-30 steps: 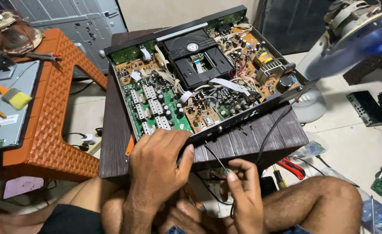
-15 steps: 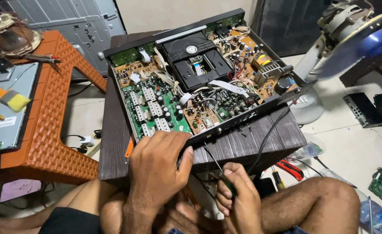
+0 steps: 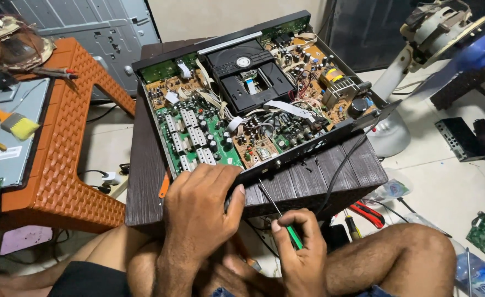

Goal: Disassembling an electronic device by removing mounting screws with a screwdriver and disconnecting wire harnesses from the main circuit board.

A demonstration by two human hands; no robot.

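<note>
Your left hand (image 3: pixel 198 206) grips the near edge of the opened disc player chassis (image 3: pixel 253 99) on the dark wooden stool (image 3: pixel 308 179), while your right hand (image 3: pixel 300 250), fingers closed round a green-handled screwdriver (image 3: pixel 278 212), angles its tip toward the near panel, likely a screw

open black metal disc-player chassis (image 3: pixel 264 104) | lid off, green and brown circuit boards and black disc tray exposed | tilted on dark wood-grain counter (image 3: pixel 143 165) | thin green-handled screwdriver (image 3: pixel 280 215) | tip at chassis's near edge
</note>
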